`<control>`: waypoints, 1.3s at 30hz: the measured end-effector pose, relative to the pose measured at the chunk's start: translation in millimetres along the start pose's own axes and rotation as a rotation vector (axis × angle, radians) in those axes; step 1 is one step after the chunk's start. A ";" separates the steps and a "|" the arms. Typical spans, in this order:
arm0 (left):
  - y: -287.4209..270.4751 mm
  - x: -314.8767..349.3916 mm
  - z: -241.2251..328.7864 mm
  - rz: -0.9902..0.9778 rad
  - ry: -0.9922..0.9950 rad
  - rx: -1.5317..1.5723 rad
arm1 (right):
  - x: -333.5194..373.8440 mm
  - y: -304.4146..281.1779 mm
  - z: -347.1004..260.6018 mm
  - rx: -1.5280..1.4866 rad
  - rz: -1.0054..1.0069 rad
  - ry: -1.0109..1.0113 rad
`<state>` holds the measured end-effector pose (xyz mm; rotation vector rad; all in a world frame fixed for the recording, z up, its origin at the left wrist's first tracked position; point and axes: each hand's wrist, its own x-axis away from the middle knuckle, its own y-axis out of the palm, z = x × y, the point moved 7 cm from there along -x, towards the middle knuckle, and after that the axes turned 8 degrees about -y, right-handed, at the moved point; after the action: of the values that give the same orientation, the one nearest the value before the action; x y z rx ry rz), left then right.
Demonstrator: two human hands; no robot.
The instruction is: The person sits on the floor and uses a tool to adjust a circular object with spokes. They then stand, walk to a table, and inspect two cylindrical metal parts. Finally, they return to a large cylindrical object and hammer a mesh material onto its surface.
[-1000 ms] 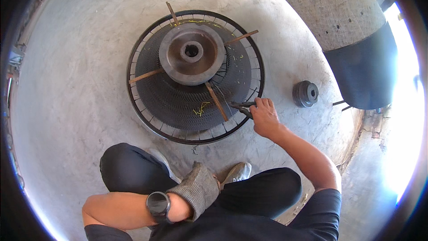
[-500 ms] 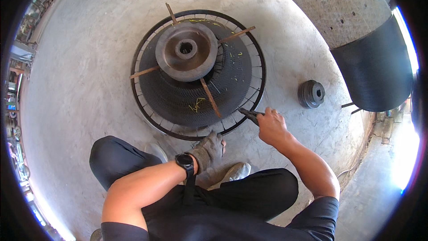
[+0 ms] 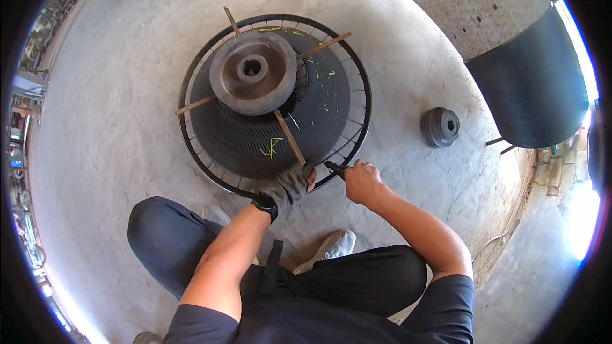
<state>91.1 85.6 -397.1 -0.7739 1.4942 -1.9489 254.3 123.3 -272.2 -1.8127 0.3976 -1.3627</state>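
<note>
A large dark ring [image 3: 365,118] with thin radial wires surrounds a black ridged, dome-like body [image 3: 239,146] on the floor. A heavy grooved metal pulley [image 3: 277,67] sits on top, and brown bars [image 3: 290,137] stick out around it. My right hand [image 3: 364,182] is closed round dark pliers [image 3: 335,169], whose tip lies over the near right part of the ring, among the wires. Just left of that tip, my left hand [image 3: 288,185], in a grey glove and with a black watch at the wrist, reaches over the near rim. Its fingers are curled; what they hold is hidden.
A smaller dark pulley [image 3: 440,127] stands on the concrete floor to the right. Further right is a large curved form with a black lower band [image 3: 529,89]. Assorted tools and parts [image 3: 32,216] line the far left edge. My shoe [image 3: 336,244] is below the ring.
My left hand has moved up from below the ring onto its near rim. The pliers in my right hand have shifted left, closer to it. The view has shifted slightly.
</note>
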 end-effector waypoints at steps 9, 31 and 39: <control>-32.1 7.1 27.7 0.088 0.321 -0.702 | 22.1 -85.2 9.4 0.045 0.286 -0.085; -36.1 -1.7 33.3 0.222 0.225 -0.586 | -42.4 -193.1 -84.3 0.543 0.134 -0.055; -44.0 4.7 30.3 0.284 0.160 -0.618 | -0.9 -215.1 -72.4 0.353 0.352 -0.041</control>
<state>106.3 72.3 -347.4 -0.6081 2.2129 -1.3682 142.4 226.8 -104.0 -1.4014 0.4036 -1.0722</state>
